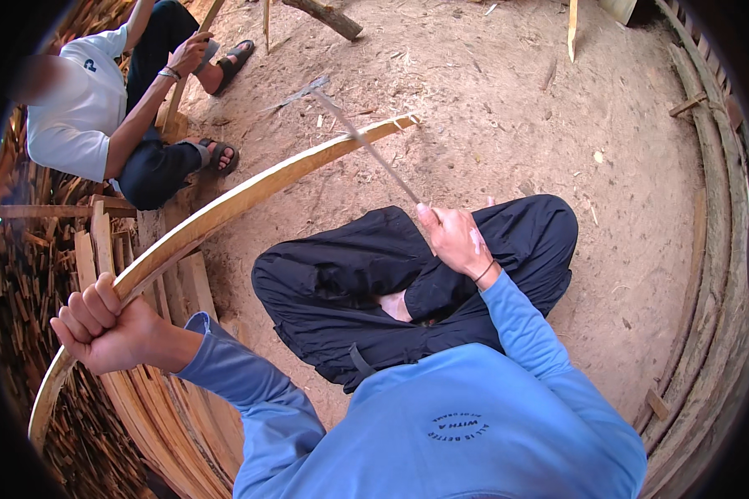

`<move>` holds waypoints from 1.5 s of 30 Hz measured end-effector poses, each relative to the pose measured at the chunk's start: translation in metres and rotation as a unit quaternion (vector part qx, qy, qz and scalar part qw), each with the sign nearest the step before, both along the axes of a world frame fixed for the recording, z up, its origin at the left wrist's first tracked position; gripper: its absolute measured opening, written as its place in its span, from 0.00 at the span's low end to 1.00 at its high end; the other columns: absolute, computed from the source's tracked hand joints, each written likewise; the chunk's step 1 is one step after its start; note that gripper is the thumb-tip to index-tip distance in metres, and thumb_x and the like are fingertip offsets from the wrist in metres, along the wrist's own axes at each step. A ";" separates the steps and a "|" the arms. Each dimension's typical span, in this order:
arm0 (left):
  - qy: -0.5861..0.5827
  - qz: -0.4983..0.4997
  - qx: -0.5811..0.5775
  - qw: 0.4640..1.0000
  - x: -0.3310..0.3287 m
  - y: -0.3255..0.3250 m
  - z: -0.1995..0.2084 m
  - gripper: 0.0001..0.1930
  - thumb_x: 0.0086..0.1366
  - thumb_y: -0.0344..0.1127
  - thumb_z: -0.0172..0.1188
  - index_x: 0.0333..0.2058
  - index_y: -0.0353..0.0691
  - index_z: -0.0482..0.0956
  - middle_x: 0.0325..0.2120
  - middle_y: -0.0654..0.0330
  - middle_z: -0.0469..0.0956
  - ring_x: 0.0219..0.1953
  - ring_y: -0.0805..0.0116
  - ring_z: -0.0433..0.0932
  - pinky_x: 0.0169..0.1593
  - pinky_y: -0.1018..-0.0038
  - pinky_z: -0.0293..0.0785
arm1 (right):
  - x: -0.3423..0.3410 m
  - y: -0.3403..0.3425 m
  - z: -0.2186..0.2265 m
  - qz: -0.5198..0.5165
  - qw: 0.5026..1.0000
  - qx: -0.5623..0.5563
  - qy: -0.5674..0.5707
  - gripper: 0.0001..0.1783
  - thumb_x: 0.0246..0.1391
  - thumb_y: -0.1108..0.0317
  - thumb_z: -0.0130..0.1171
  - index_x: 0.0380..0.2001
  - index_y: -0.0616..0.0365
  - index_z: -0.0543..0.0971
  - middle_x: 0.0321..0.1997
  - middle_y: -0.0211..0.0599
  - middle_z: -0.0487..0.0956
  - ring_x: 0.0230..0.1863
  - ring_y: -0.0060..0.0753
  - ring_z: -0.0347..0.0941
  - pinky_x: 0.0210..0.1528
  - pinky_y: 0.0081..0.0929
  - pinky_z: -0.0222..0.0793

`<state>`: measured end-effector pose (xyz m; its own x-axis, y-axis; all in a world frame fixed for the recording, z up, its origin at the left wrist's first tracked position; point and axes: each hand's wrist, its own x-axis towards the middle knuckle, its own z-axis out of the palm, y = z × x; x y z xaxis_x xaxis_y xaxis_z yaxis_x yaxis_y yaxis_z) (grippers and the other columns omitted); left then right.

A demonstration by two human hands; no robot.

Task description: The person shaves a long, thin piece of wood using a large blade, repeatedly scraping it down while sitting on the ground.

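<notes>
My left hand (112, 328) is wrapped round a long pale wooden strip (233, 204) near its lower end. From there the strip slants up and to the right across the view, its far end raised over the ground. In my right hand (459, 241) is a long, thin-bladed knife (384, 164), its handle mostly hidden by my fingers. The blade points up and to the left and crosses the strip close to the far end, where small curled shavings stick up. Motion blurs the blade's tip. Whether the edge touches the wood I cannot tell.
My crossed legs in dark trousers (333, 266) lie below the knife. At the upper left another person (83, 108) sits holding a wooden piece. Split wood (166, 407) is stacked at my left; long poles (707, 274) line the right. A log (324, 17) lies ahead on the dirt.
</notes>
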<state>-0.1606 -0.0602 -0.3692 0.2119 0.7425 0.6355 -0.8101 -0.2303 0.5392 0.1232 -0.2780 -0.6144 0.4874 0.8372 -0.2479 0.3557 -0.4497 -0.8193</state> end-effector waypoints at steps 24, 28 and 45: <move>0.008 -0.049 0.023 0.999 -0.003 -0.006 -0.002 0.24 0.69 0.35 0.46 0.14 0.54 0.49 0.10 0.74 0.44 0.13 0.81 0.38 0.20 0.78 0.38 | -0.014 -0.008 0.021 0.024 1.000 0.016 -0.012 0.32 0.64 0.44 0.45 0.23 0.65 0.77 0.25 0.62 0.77 0.36 0.66 0.76 0.43 0.54 0.68; -0.003 -0.040 0.014 0.999 -0.002 -0.006 -0.002 0.24 0.70 0.35 0.46 0.14 0.54 0.49 0.10 0.74 0.44 0.13 0.81 0.38 0.20 0.78 0.38 | 0.007 -0.003 -0.018 -0.037 0.997 -0.049 -0.055 0.33 0.66 0.42 0.40 0.26 0.61 0.80 0.23 0.51 0.79 0.38 0.62 0.77 0.64 0.75 0.18; -0.002 0.030 -0.016 0.999 -0.017 0.014 -0.012 0.25 0.71 0.35 0.46 0.14 0.54 0.49 0.10 0.73 0.44 0.12 0.80 0.39 0.18 0.77 0.38 | -0.024 0.000 0.005 0.001 0.998 0.052 -0.019 0.29 0.63 0.46 0.50 0.23 0.64 0.76 0.22 0.58 0.76 0.31 0.63 0.76 0.33 0.51 0.69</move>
<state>-0.1775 -0.0459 -0.3810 0.1643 0.7740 0.6115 -0.7972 -0.2609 0.5445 0.0989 -0.2781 -0.6091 0.4926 0.8588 -0.1406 0.3890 -0.3619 -0.8472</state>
